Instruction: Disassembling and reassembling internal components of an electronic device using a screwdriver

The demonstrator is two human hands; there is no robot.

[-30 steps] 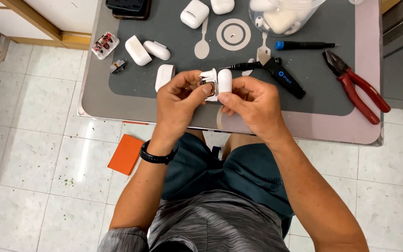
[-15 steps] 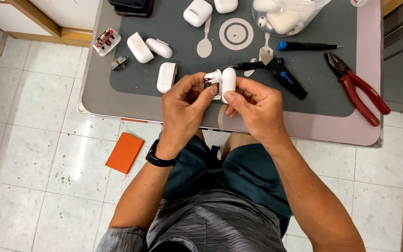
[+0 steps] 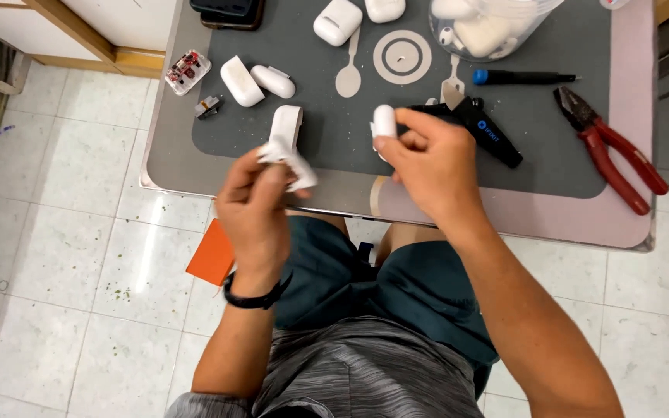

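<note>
Over the near edge of the dark grey work mat [image 3: 334, 147], we are pinching a small white plastic case piece [image 3: 294, 164] in our left hand [image 3: 257, 213], just below a white case half [image 3: 286, 126] lying on the mat. Further right, our right hand [image 3: 427, 166] is gripping a rounded white plastic shell [image 3: 383, 122], well apart from the red-handled pliers [image 3: 609, 147].

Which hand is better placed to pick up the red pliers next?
Right, probably. The right hand is on the same side of the table as the red pliers, though it holds a white shell piece. The left hand is farther away, gripping another white piece.
</note>
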